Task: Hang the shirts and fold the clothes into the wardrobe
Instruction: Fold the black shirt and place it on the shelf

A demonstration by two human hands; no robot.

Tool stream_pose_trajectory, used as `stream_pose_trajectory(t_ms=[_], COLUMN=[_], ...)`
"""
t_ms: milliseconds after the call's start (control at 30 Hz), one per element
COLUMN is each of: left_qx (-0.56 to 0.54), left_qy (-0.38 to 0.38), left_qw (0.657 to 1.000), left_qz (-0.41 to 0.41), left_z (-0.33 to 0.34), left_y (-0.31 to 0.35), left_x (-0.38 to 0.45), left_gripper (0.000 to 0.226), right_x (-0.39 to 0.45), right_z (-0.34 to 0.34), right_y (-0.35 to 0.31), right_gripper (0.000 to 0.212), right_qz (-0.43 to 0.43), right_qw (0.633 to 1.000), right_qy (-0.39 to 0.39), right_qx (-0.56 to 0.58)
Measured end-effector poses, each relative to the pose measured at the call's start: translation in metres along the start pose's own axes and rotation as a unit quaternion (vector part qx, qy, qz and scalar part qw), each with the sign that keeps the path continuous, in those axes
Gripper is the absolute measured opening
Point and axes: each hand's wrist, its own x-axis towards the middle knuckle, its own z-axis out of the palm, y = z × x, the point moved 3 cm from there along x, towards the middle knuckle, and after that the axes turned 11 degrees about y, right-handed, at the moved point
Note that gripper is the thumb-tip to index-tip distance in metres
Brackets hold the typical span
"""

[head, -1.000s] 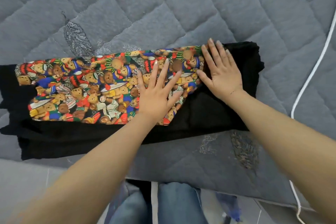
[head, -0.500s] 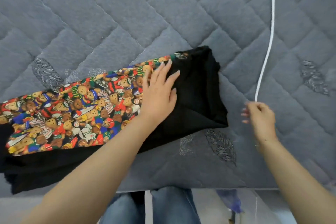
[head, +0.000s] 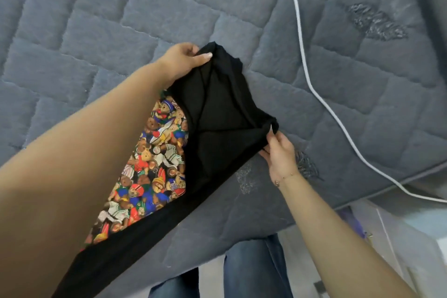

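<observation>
Half a second earlier the left hand lay flat with spread fingers on the garment and the right hand hovered off to the side near the cord, holding nothing; now both hands have closed on the cloth and raised its end off the bed. The left hand (head: 183, 59), just above the middle of the frame, pinches the top corner of the black garment (head: 217, 116) between thumb and curled fingers. The right hand (head: 280, 152), right of center, grips the lower corner of that same end with its fingers bent round the fabric. The garment, which lay flat before, now bunches and creases between the 2 hands. Its long axis runs on a diagonal from the lower left of the frame up to the held end at center, that end pointing toward the upper right. The teddy-bear print panel (head: 154, 164) shows along its left side, partly hidden by the left forearm. It sits over the grey quilted mattress (head: 121, 19), near the front edge. A white cord (head: 312, 80) curves down the right side of the frame.
</observation>
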Motion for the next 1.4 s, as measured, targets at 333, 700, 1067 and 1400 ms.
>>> stream_pose_trajectory(t_ms=[333, 700, 1067, 1400], left_qx=[-0.145, -0.276, -0.345, -0.378], left_qy=[-0.13, -0.09, 0.093, 0.406], left_qw=[0.973, 0.952, 0.928, 0.807], left_qz=[0.123, 0.101, -0.102, -0.204], left_z=[-0.104, -0.327, -0.348, -0.296], left_y=[0.0, -0.231, -0.481, -0.481], left_x=[-0.105, -0.256, -0.311, -0.394], left_gripper=[0.025, 0.018, 0.025, 0.029], right_x=[-0.136, -0.376, -0.381, -0.371], right_z=[0.011, 0.142, 0.22, 0.231], right_y=[-0.02, 0.168, 0.382, 0.293], right_gripper=[0.008, 0.017, 0.018, 0.027], right_qz=[-0.368, -0.517, -0.498, -0.458], right_qw=[0.925, 0.743, 0.52, 0.49], right_qy=[0.038, -0.266, -0.387, -0.483], right_qx=[-0.082, -0.332, -0.576, -0.562])
